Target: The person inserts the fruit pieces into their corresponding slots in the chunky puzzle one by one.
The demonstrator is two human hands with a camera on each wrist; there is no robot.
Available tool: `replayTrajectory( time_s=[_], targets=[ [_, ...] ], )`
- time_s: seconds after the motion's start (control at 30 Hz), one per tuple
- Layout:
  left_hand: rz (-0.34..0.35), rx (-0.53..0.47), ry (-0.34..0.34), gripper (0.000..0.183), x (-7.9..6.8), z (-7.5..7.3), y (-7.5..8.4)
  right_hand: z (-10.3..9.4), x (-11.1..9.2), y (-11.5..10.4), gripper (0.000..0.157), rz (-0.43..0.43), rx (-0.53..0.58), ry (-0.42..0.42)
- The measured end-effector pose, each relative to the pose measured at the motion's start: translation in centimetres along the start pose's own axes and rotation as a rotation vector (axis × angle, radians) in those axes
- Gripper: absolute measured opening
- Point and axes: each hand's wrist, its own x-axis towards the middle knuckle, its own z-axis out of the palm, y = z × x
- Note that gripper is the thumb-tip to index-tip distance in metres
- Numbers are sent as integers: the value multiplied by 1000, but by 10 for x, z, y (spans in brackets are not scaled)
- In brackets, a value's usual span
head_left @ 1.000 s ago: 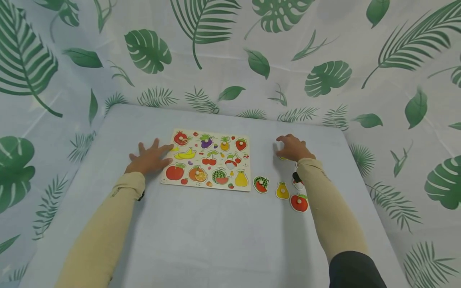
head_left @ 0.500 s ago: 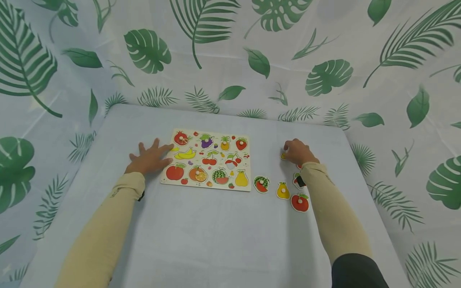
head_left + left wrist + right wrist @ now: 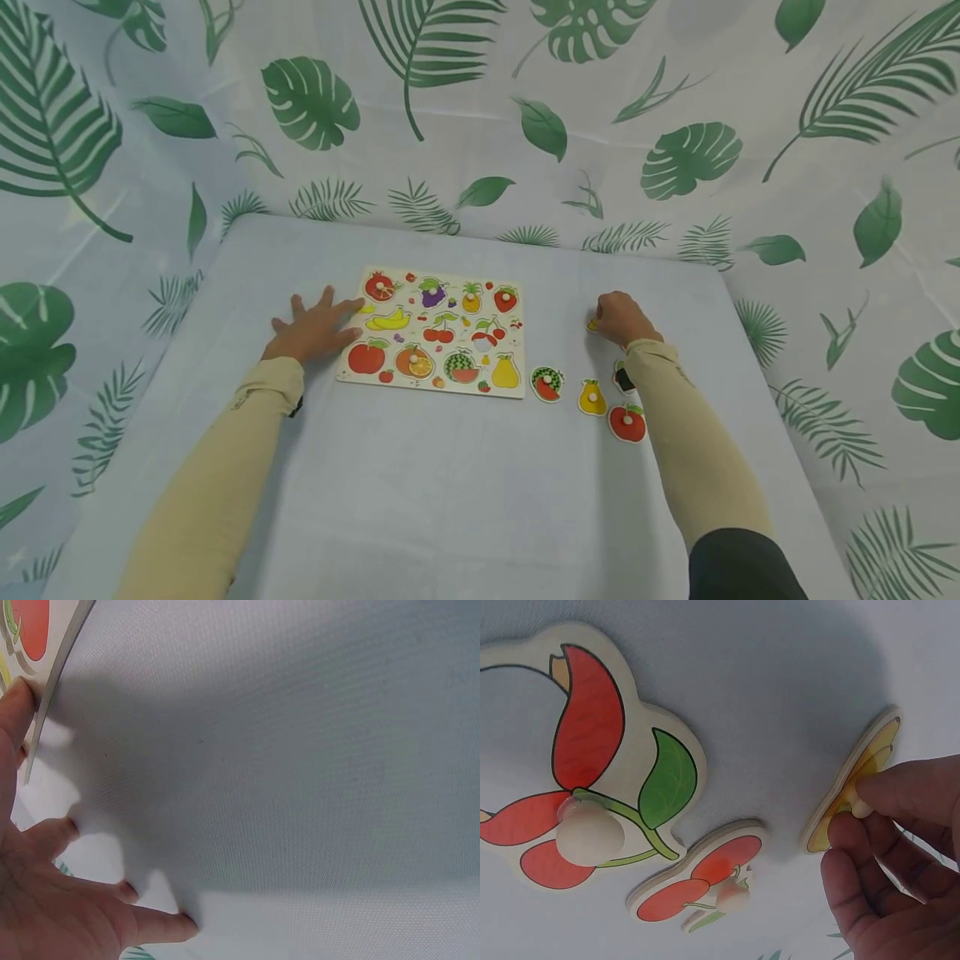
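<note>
My right hand (image 3: pixel 622 318) pinches the small knob of a yellow banana puzzle piece (image 3: pixel 874 750) between thumb and fingers. The piece stands tilted in the right wrist view. A cherry piece (image 3: pixel 735 851) and a larger piece with red petals and a green leaf (image 3: pixel 592 735) lie nearby. Spread fingers of my left hand (image 3: pixel 315 327) rest at the left edge of the fruit puzzle board (image 3: pixel 352 377). In the left wrist view, the thumb (image 3: pixel 16 712) touches the board's edge, while the other fingers extend over the cloth.
Right of the board lie a watermelon piece (image 3: pixel 546 384), a pear piece (image 3: pixel 592 398) and an apple piece (image 3: pixel 627 423). The right sleeve (image 3: pixel 690 433) partly covers pieces there. A leaf-patterned cloth (image 3: pixel 450 100) rises behind the white table surface (image 3: pixel 420 500).
The right hand has come down and slightly right, and its fingers have closed on the banana piece's knob. My left hand stays at the board's edge.
</note>
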Motion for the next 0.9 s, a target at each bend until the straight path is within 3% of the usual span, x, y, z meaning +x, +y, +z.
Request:
replayTrajectory(
  time_s=[0.2,0.4,0.6,0.9],
  targets=[
    [-1,-9,1,72,0,0,2,1,0,2,3,-15,-2,24],
    [2,-6,11,71,-5,-2,3,0,4,1,6,-4,-3,12],
    [-4,-2,12,69,-7,-2,4,-7,2,-16,11,17,3,9],
    [-17,6,9,70,-6,-3,6,-14,11,-43,13,-47,37,39]
  ],
)
